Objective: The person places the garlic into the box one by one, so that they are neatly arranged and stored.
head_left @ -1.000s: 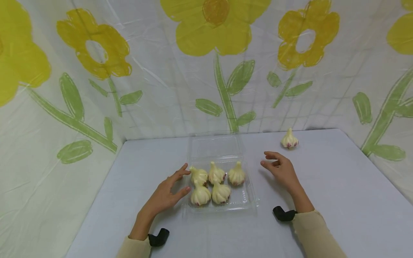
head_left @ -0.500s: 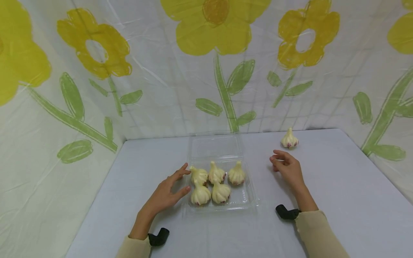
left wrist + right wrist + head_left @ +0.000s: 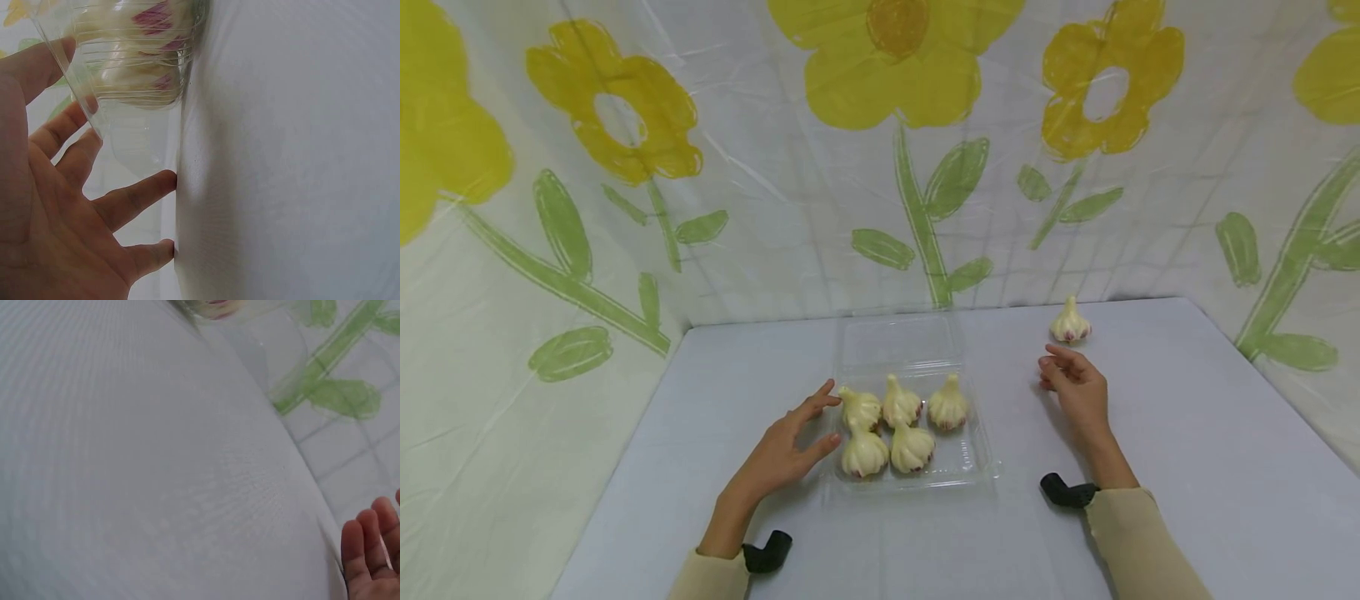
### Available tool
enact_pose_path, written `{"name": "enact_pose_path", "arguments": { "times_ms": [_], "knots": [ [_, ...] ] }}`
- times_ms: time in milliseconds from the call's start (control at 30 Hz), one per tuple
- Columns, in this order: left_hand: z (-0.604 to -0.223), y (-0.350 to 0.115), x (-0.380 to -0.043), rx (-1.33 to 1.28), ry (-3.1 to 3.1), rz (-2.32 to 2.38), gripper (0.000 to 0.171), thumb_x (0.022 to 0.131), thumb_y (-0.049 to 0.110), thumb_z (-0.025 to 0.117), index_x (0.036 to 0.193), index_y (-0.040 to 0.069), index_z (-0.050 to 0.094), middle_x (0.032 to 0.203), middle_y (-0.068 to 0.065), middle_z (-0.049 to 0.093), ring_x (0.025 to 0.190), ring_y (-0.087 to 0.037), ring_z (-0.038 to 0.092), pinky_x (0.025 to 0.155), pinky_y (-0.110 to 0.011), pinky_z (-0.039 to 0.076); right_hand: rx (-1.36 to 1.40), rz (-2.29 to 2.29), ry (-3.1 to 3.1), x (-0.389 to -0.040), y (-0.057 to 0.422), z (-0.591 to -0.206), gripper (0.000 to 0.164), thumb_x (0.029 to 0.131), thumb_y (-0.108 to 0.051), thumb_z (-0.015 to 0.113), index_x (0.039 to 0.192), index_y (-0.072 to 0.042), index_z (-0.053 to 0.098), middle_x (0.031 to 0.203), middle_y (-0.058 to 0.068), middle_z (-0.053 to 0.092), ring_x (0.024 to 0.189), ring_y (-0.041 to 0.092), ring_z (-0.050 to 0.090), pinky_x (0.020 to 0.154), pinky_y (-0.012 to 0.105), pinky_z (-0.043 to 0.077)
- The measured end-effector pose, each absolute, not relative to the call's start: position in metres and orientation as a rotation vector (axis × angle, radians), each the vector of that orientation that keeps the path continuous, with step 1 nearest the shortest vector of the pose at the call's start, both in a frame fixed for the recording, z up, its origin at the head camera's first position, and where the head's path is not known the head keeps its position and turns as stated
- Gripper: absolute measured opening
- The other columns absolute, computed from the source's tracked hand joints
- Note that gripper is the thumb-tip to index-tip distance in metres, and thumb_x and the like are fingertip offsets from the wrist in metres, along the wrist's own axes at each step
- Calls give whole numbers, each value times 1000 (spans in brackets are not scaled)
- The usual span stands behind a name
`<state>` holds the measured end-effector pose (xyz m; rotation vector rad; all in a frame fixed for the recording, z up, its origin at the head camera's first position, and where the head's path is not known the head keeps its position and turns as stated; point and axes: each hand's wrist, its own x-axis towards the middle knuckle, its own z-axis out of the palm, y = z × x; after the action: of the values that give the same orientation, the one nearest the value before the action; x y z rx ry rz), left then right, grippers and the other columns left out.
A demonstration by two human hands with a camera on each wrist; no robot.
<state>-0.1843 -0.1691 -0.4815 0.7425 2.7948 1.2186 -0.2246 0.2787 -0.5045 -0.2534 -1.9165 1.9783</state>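
A clear plastic clamshell box [image 3: 958, 475] sits on the table with its lid [image 3: 898, 340] laid back behind it. Several garlic bulbs [image 3: 912, 448] stand inside in two rows; the front right spot shows bare plastic. My left hand [image 3: 782, 450] is at the box's left side, fingers spread; in the left wrist view its fingertips [image 3: 90, 106] touch the rim and two others rest on the table. To the right of the box, my right hand [image 3: 1078, 396] hovers with loosely bent fingers and holds nothing. A lone garlic bulb [image 3: 1071, 321] stands just beyond it.
A white cloth covers the table [image 3: 715, 367]. Behind and at both sides hangs a pale curtain [image 3: 760, 208] printed with yellow flowers, close to the table's far edge. Each wrist wears a black camera mount [image 3: 767, 552].
My right hand has moved right and slightly away from me, closer to the lone garlic bulb. The left hand, the box and the bulbs have stayed in place.
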Motion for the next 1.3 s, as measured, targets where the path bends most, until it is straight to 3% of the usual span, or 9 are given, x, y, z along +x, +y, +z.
{"name": "enact_pose_path", "arguments": {
  "times_ms": [133, 367, 433, 667, 933, 1100, 1300],
  "knots": [
    [-480, -169, -185, 745, 2800, 1211, 52, 100, 38, 65, 148, 26, 50, 168, 7, 31, 137, -39, 55, 116, -76, 22, -299, 1902, -1807, -226, 280, -507, 33, 93, -8, 74, 122, 7, 67, 87, -12, 70, 73, 2, 63, 66, 14, 56],
    [-480, -169, -186, 749, 2812, 1205, 63, 100, 37, 65, 156, 25, 40, 160, 1, 45, 135, -38, 56, 115, -76, 24, -405, 1883, -1727, -230, 284, -508, 38, 93, -9, 74, 125, 11, 63, 97, -10, 67, 73, 0, 62, 66, 11, 53],
    [-480, -169, -185, 735, 2816, 1200, 67, 99, 37, 65, 159, 24, 36, 157, 1, 50, 135, -37, 56, 116, -75, 24, -450, 1903, -1717, -231, 284, -507, 40, 93, -11, 74, 126, 8, 64, 101, -9, 65, 73, -1, 62, 68, 11, 54],
    [-482, -170, -184, 719, 2806, 1208, 57, 100, 38, 64, 153, 28, 45, 164, 1, 39, 136, -39, 56, 115, -76, 24, -533, 1889, -1755, -236, 295, -505, 45, 94, -13, 73, 136, -1, 60, 116, -4, 55, 71, 1, 65, 66, 10, 54],
    [-483, -168, -186, 718, 2803, 1216, 66, 99, 39, 66, 158, 25, 39, 160, 1, 46, 137, -38, 55, 116, -75, 23, -646, 1846, -1926, -253, 319, -498, 61, 93, -27, 76, 148, -16, 52, 135, -6, 46, 61, 0, 60, 60, 10, 47],
    [-482, -167, -187, 724, 2802, 1224, 62, 98, 38, 67, 155, 27, 43, 162, 1, 43, 137, -38, 55, 116, -76, 22, -596, 1738, -2174, -263, 333, -499, 74, 94, -40, 72, 158, -20, 38, 152, 4, 36, 61, -4, 59, 63, 11, 45],
    [-481, -167, -185, 698, 2789, 1233, 59, 98, 37, 67, 152, 29, 46, 164, 4, 39, 138, -37, 54, 118, -75, 21, -432, 1722, -2338, -271, 347, -497, 83, 97, -39, 68, 163, -16, 23, 162, 19, 24, 63, -3, 61, 61, 14, 52]
  ]
}}
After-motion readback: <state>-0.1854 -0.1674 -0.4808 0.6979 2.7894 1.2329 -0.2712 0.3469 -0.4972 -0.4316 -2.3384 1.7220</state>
